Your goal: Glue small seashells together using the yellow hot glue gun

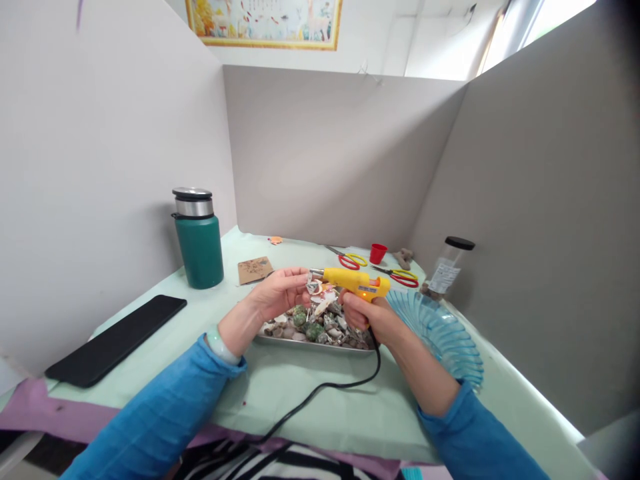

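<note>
My right hand (369,315) grips the handle of a yellow hot glue gun (350,281), whose nozzle points left. My left hand (280,292) pinches a small pale shell (313,287) right at the nozzle tip. Both hands hover just above a metal tray (295,341) heaped with several seashells (320,323). The gun's black cord (320,393) trails from under my right hand toward the table's near edge.
A green flask (199,239) stands back left, a black phone (117,340) lies left, a brown card (255,270) behind the tray. Two red-and-yellow scissors (353,259), a red cup (378,253), a clear jar (450,267) and a blue ribbed glass dish (443,333) sit right. Grey partitions enclose the table.
</note>
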{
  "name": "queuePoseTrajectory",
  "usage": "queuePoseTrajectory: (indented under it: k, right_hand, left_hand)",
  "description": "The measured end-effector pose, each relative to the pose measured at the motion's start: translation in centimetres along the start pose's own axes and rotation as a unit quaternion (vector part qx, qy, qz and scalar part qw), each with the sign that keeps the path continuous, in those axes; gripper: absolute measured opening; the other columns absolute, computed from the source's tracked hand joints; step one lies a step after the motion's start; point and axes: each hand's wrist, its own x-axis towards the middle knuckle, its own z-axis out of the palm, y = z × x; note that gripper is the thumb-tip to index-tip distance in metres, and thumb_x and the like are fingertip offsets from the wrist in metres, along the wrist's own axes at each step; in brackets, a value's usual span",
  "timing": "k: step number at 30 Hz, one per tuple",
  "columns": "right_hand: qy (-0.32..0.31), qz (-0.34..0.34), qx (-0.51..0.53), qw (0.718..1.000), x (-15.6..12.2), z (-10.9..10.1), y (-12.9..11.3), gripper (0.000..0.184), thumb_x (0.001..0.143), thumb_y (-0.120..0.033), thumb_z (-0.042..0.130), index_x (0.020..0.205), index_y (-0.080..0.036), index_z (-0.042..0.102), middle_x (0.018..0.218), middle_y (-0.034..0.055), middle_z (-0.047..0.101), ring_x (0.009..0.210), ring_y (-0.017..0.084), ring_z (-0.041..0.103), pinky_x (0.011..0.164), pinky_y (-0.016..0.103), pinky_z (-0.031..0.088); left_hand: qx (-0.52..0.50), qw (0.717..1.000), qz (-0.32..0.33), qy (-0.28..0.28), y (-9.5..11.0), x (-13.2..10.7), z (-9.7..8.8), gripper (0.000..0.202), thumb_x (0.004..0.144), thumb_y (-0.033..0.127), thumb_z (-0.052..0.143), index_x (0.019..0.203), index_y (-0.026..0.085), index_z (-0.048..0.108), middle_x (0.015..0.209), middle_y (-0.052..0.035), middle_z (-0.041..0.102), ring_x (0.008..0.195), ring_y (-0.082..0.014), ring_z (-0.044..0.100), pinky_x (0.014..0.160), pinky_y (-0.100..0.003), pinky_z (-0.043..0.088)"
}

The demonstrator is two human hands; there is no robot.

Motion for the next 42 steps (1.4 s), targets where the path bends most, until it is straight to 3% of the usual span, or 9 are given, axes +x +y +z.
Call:
queuePoseTrajectory:
  k: [8, 18, 28, 42]
  right_hand:
    - [-0.012, 0.013, -0.015, 1.0, -0.1, -0.11, 0.08, 0.034, 0.075, -0.045, 0.065, 0.063, -0.019, 0.048, 0.038, -0.0089, 0.033, 0.034, 0.006, 0.027, 0.04, 0.025, 0.021]
    - [0.014, -0.009, -0.014, 1.0, -0.04, 0.02, 0.1, 0.03, 0.076, -0.043, 0.065, 0.067, -0.018, 0.051, 0.038, -0.0097, 0.032, 0.034, 0.006, 0.026, 0.04, 0.025, 0.021]
    - [0.002, 0.011, -0.041, 0.999, -0.09, -0.04, -0.02, 0.038, 0.074, -0.047, 0.064, 0.056, -0.02, 0.045, 0.037, -0.0083, 0.032, 0.034, 0.006, 0.029, 0.04, 0.026, 0.024]
    - [0.019, 0.005, -0.032, 0.999, -0.12, 0.26, -0.24, 0.032, 0.074, -0.045, 0.065, 0.063, -0.019, 0.05, 0.037, -0.0094, 0.031, 0.034, 0.006, 0.027, 0.04, 0.025, 0.023]
  left_hand:
    - [-0.004, 1.0, 0.011, 0.005, 0.03, -0.01, -0.29, 0.018, 0.072, 0.02, 0.071, 0.083, 0.009, 0.061, 0.07, -0.0034, 0.064, 0.051, -0.0086, 0.059, 0.053, -0.021, 0.049]
    - [0.004, 1.0, -0.008, -0.003, -0.1, 0.03, -0.26, 0.018, 0.071, 0.019, 0.072, 0.082, 0.011, 0.061, 0.073, -0.0034, 0.065, 0.05, -0.0084, 0.06, 0.053, -0.022, 0.05]
    - [-0.003, 1.0, 0.003, -0.006, 0.06, 0.0, -0.22, 0.018, 0.071, 0.019, 0.072, 0.082, 0.009, 0.062, 0.071, -0.0044, 0.065, 0.052, -0.008, 0.059, 0.054, -0.02, 0.048]
    - [-0.003, 1.0, -0.01, -0.006, 0.0, -0.02, -0.4, 0.016, 0.072, 0.018, 0.07, 0.083, 0.009, 0.063, 0.074, -0.0048, 0.066, 0.051, -0.0085, 0.059, 0.055, -0.021, 0.049]
